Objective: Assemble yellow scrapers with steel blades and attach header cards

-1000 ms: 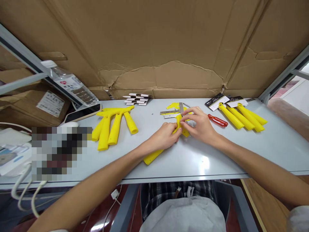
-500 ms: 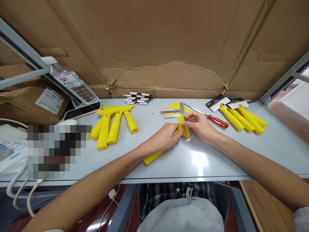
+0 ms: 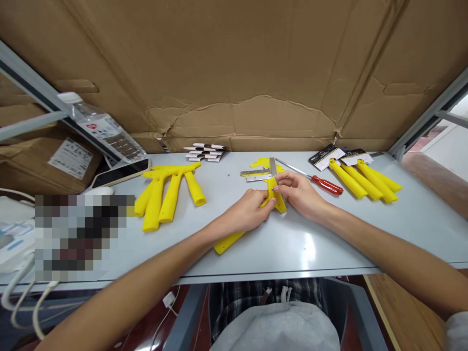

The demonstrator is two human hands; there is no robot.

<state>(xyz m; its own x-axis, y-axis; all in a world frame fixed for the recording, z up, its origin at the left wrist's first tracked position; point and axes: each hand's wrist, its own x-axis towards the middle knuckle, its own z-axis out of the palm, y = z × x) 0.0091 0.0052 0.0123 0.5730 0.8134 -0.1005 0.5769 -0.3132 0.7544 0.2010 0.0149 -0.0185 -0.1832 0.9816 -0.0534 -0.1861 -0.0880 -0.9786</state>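
Observation:
My left hand (image 3: 252, 208) is wrapped around a yellow T-shaped plastic scraper handle (image 3: 228, 242), its tube end sticking out below the wrist. At the head of that handle, my right hand (image 3: 295, 194) has thumb and fingertips pinched together. A tiny dark spot shows by these fingertips, too small to name. Just beyond the hands lie flat metal blades (image 3: 259, 178) and yellow plastic head pieces (image 3: 260, 162). A screwdriver (image 3: 327, 185) with a red handle rests to the right of them, its shaft pointing toward the pieces.
Several yellow handles (image 3: 169, 197) lie in a group at left. More yellow handles (image 3: 347, 179) with black-and-white cards (image 3: 324, 157) are at right. Folded cards (image 3: 206, 152) stand near the cardboard wall (image 3: 234, 73). A phone (image 3: 120, 173), a bottle (image 3: 104, 126) and cables sit left.
The view has shifted slightly. Both hands stay at the scraper handle's head, the left still gripping, the right fingertips still pinched with only a slight movement.

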